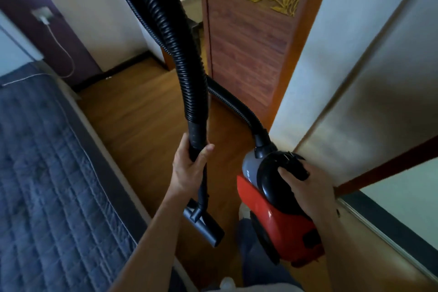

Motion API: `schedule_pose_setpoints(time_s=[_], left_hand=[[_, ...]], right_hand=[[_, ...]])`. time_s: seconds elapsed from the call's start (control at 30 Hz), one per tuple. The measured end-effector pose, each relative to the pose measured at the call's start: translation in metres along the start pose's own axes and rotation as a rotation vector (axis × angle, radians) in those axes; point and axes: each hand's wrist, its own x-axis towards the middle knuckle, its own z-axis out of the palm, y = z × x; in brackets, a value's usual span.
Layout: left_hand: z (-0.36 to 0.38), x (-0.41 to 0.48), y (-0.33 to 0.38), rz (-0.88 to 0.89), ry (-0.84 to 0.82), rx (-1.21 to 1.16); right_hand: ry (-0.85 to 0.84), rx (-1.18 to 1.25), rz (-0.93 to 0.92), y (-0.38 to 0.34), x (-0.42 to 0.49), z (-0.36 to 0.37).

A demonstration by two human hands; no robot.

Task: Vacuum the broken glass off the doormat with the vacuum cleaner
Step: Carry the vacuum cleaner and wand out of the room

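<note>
In a narrow strip of wooden floor between a bed and a wall, a person carries the vacuum cleaner with both hands. The left hand is raised in front of the body, forearm stretched forward, fingers wrapped round the black tube just below the end of the ribbed hose, thumb lying along the tube's right side. The floor nozzle hangs at the tube's lower end, under that hand and close to the bed's edge. The right hand reaches down at the right, fingers curled through the black carry handle on top of the red body, which sits just beside the pale wall. The hose arcs up past the top of the view and comes down again into the front of the body. The bed, covered by a blue quilt, bounds the left side. Ahead stands a carved wooden door, with an open gap to its left.
</note>
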Motion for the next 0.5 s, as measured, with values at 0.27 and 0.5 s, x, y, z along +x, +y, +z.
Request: schedule_pose_setpoints(time_s=[0.27,0.5], left_hand=[[-0.023,0.117,-0.029,-0.069,0.252,0.063],[-0.037,0.198,-0.041,-0.157,0.448,0.212]], right_hand=[[-0.209,0.024,-0.191,-0.071,0.157,0.044],[-0.327,0.066,-0.377,-0.133,0.281,0.076]])
